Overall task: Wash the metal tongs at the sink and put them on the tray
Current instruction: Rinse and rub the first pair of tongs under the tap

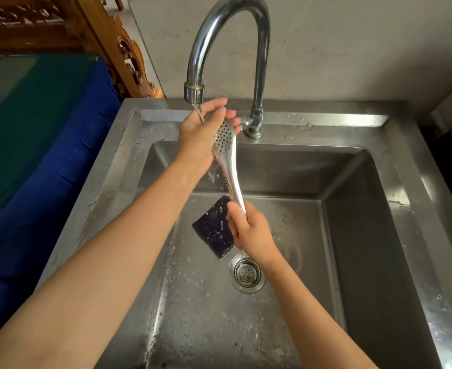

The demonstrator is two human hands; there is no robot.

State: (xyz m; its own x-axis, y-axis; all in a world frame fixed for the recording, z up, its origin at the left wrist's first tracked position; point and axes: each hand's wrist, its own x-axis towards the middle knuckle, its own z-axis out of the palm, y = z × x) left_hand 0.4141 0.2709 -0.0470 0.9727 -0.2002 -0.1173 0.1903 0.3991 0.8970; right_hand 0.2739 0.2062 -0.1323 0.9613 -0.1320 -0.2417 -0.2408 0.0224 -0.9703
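The metal tongs [230,166] are held upright over the steel sink [366,235], their perforated spoon end at the top under the tap. My left hand [200,131] wraps around that perforated end just below the spout, where water runs over the fingers. My right hand [251,230] grips the tongs' lower handle end and also holds a dark sponge [214,227] against the palm. No tray is in view.
A tall curved chrome tap [256,62] rises from the sink's back rim. The drain strainer [247,272] sits mid-basin below my right hand. A blue and green cloth-covered surface [46,129] lies left of the sink, with carved wooden furniture [123,49] behind it.
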